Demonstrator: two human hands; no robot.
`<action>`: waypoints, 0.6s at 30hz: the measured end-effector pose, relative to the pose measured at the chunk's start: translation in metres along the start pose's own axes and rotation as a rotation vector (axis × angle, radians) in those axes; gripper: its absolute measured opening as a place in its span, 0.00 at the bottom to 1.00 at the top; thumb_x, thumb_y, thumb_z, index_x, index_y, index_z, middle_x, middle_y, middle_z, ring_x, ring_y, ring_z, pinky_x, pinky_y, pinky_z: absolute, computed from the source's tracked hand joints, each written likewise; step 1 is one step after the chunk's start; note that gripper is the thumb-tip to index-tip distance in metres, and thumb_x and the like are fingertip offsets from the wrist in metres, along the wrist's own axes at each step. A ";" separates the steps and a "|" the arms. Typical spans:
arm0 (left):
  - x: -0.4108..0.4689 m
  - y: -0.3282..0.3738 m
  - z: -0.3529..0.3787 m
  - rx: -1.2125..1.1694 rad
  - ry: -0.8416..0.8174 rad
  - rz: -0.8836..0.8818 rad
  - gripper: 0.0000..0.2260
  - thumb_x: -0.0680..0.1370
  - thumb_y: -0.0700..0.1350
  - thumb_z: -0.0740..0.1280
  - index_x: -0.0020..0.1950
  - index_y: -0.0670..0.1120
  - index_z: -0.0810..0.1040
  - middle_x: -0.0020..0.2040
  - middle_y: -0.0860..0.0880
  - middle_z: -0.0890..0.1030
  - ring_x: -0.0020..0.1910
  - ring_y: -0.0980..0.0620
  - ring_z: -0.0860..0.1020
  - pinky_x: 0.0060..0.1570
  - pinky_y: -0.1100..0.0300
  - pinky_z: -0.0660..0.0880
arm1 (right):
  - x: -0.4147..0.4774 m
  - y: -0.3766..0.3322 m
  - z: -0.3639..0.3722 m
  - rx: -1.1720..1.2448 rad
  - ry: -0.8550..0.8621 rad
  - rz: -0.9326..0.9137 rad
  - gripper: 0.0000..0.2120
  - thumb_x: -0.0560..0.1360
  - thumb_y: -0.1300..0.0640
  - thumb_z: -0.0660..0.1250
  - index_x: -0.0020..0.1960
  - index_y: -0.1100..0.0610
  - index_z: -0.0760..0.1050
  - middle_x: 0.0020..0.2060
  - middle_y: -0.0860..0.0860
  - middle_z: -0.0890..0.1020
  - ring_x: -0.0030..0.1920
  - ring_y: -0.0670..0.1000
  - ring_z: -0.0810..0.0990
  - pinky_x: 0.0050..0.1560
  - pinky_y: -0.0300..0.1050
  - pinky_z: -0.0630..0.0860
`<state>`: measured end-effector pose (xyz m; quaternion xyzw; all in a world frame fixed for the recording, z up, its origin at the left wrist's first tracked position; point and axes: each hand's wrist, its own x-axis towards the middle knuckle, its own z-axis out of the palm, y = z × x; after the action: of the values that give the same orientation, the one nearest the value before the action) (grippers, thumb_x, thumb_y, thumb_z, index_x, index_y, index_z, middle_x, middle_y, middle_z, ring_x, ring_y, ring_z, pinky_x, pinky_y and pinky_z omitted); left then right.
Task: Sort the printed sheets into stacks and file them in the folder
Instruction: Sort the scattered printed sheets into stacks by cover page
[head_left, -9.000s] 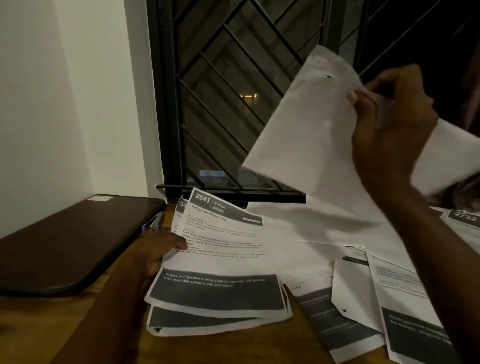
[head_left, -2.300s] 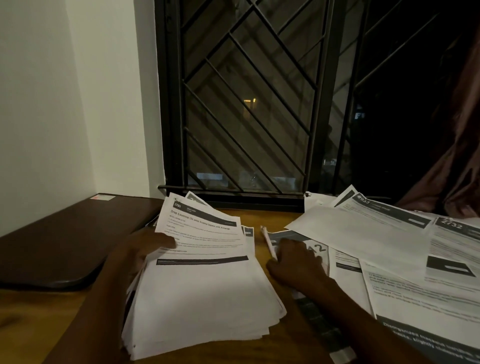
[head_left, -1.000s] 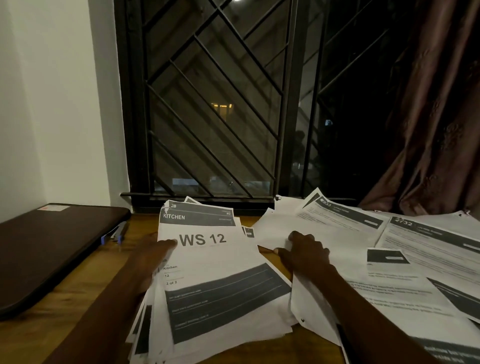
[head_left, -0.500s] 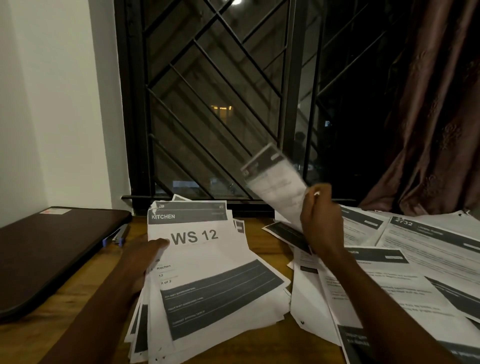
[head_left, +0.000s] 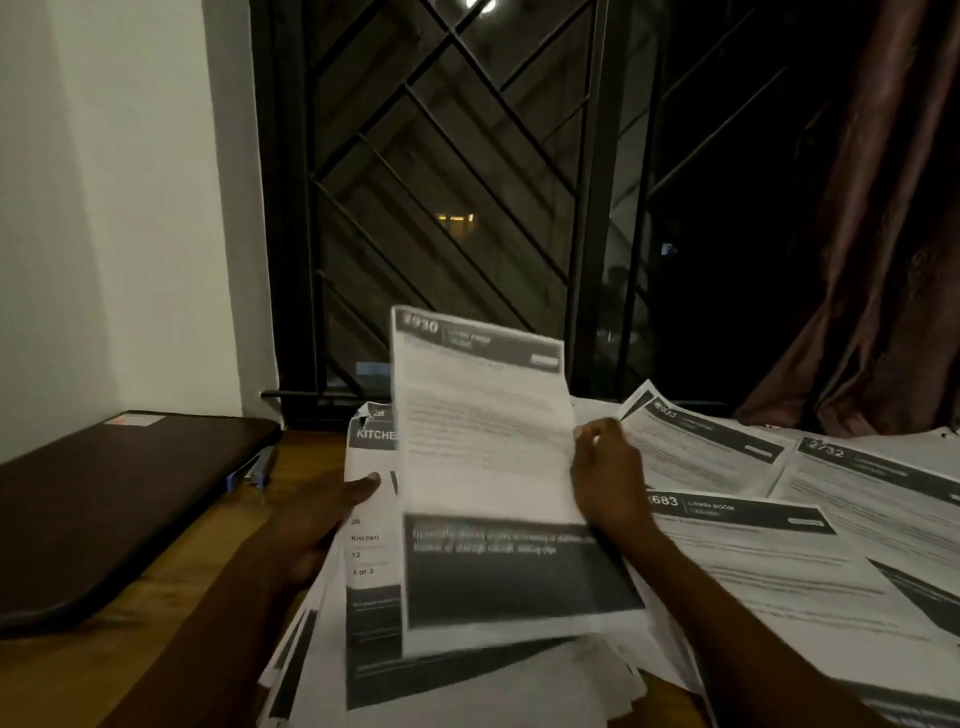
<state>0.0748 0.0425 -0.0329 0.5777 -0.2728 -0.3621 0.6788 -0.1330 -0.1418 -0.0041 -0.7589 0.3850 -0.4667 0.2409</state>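
Observation:
A thick stack of printed sheets (head_left: 371, 587) lies in front of me on the wooden table (head_left: 57, 680), its top page headed KITCHEN. My left hand (head_left: 322, 512) rests flat on the stack's left edge. My right hand (head_left: 605, 480) pinches the right edge of a single printed sheet (head_left: 483, 467), blurred by motion, which hangs over the stack and covers most of its top page. To the right, several loose printed sheets (head_left: 769, 561) lie spread out and overlapping. The dark folder (head_left: 104, 499) lies closed at the left.
A blue pen (head_left: 252, 470) lies between the folder and the stack. Behind the table is a barred window (head_left: 441, 208), with a white wall (head_left: 119, 208) at left and a dark curtain (head_left: 883, 260) at right.
My right hand lifted one sheet from the loose spread on the right and carried it left over the stack. My left hand has stayed on the stack's left edge.

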 end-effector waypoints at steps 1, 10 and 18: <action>-0.001 0.000 0.001 0.001 -0.006 0.001 0.11 0.80 0.41 0.63 0.60 0.42 0.78 0.51 0.40 0.84 0.45 0.41 0.84 0.38 0.50 0.82 | -0.007 0.004 0.008 -0.095 -0.037 -0.017 0.05 0.80 0.60 0.57 0.52 0.61 0.70 0.45 0.57 0.79 0.45 0.57 0.79 0.41 0.42 0.68; 0.002 0.000 0.002 -0.037 0.047 0.033 0.14 0.80 0.44 0.62 0.62 0.40 0.78 0.51 0.39 0.84 0.50 0.40 0.82 0.60 0.41 0.74 | -0.019 0.023 0.039 -0.137 -0.150 0.074 0.10 0.81 0.55 0.54 0.55 0.61 0.69 0.48 0.58 0.79 0.48 0.56 0.80 0.48 0.50 0.77; 0.009 -0.001 -0.003 0.362 -0.022 0.070 0.18 0.70 0.44 0.77 0.57 0.41 0.78 0.54 0.40 0.83 0.53 0.39 0.81 0.51 0.50 0.78 | -0.021 0.021 0.028 -0.228 -0.363 0.036 0.10 0.71 0.51 0.65 0.38 0.58 0.75 0.37 0.52 0.79 0.42 0.51 0.80 0.46 0.47 0.79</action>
<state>0.0826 0.0371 -0.0345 0.6765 -0.3611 -0.2895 0.5728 -0.1208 -0.1371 -0.0428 -0.8459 0.3992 -0.2712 0.2272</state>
